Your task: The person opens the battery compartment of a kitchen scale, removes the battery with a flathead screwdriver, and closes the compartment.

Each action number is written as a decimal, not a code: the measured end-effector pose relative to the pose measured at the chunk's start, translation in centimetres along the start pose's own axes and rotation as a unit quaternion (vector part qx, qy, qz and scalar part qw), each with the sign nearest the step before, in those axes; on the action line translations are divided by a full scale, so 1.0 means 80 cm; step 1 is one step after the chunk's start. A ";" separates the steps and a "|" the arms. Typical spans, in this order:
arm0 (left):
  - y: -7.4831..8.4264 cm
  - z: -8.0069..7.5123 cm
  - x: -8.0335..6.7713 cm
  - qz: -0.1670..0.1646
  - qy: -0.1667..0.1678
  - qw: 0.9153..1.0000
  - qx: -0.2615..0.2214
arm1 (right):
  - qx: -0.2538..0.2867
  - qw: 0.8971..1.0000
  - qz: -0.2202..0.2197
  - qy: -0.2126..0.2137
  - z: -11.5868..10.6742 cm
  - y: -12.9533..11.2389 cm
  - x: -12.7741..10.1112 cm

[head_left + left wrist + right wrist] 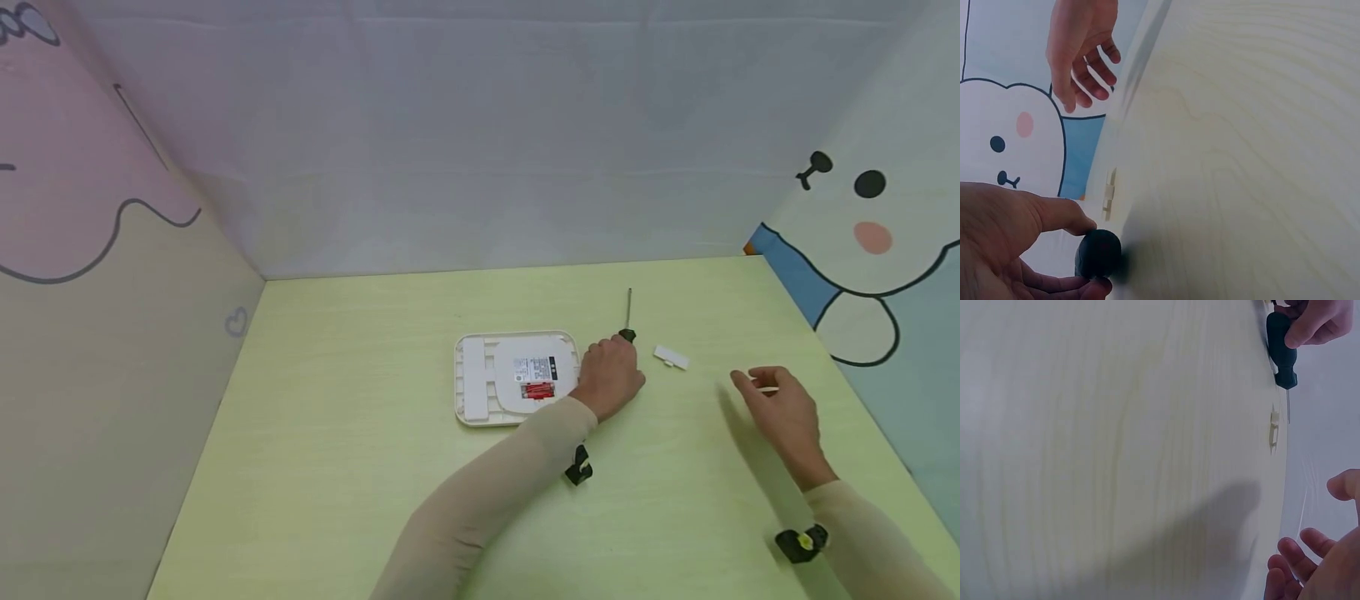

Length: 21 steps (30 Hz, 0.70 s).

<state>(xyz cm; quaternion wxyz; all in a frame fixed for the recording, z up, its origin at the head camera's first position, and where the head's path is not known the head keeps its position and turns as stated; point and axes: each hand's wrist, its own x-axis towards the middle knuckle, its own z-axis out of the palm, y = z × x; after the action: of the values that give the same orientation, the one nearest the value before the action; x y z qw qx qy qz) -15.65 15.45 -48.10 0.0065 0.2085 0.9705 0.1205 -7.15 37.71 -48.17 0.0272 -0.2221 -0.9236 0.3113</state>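
Now: Screwdriver in Hand Beside the Upturned Scale

Leftmost on the pale green wooden surface (360,467) lies a white square plastic scale (480,379), back up, red batteries (537,390) showing. Just beside its right edge, the left hand (609,377) grips a dark-handled metal screwdriver (628,321), shaft pointing away. Near it rests a small white plastic cover (671,357). Further right, the right hand (780,408) hovers, fingers relaxed, holding nothing.

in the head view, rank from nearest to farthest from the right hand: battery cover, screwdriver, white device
1. battery cover, just left of the right hand.
2. screwdriver, further left, gripped by the left hand.
3. white device, farthest left, past the left hand.
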 end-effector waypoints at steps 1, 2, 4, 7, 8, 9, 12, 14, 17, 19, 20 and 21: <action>0.000 -0.001 0.001 -0.004 -0.003 1.000 0.000 | 0.001 1.000 0.002 -0.001 0.000 0.000 0.000; 0.000 -0.002 0.001 -0.008 -0.006 1.000 -0.001 | 0.001 1.000 0.003 -0.002 0.000 0.000 0.001; 0.001 -0.003 0.002 -0.016 -0.012 1.000 -0.003 | 0.000 1.000 0.003 -0.002 0.000 0.000 0.001; 0.000 -0.005 0.003 -0.015 -0.018 1.000 0.004 | -0.001 1.000 0.000 -0.003 0.001 0.000 0.001; 0.000 -0.005 0.003 -0.012 -0.019 1.000 0.008 | -0.002 1.000 -0.001 -0.003 0.002 0.000 0.001; 0.000 -0.005 0.003 -0.010 -0.021 1.000 0.013 | -0.003 1.000 -0.002 -0.004 0.002 -0.001 0.001; 0.000 -0.006 0.003 -0.006 -0.029 0.999 0.026 | -0.003 1.000 0.000 -0.008 0.002 -0.002 0.000; 0.000 -0.007 0.003 -0.005 -0.034 0.999 0.033 | -0.004 1.000 0.001 -0.010 0.003 -0.002 0.000; 0.000 -0.007 0.003 -0.007 -0.035 0.999 0.031 | -0.004 1.000 0.004 -0.009 0.004 -0.002 0.000; 0.000 -0.006 0.003 -0.007 -0.032 0.999 0.029 | -0.006 1.000 0.002 -0.008 0.004 -0.002 -0.001; -0.001 -0.006 0.003 -0.007 -0.030 0.999 0.025 | -0.006 1.000 0.002 -0.008 0.004 -0.002 -0.002; -0.001 -0.005 0.003 -0.007 -0.027 0.999 0.023 | -0.006 1.000 0.001 -0.008 0.005 -0.002 -0.002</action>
<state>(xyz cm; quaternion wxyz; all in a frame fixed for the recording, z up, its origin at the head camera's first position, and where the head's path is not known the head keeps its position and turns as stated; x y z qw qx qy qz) -15.90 15.37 -47.71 0.0289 0.2045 0.9741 0.0925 -7.15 37.30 -48.34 0.0180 -0.2202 -0.9255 0.3076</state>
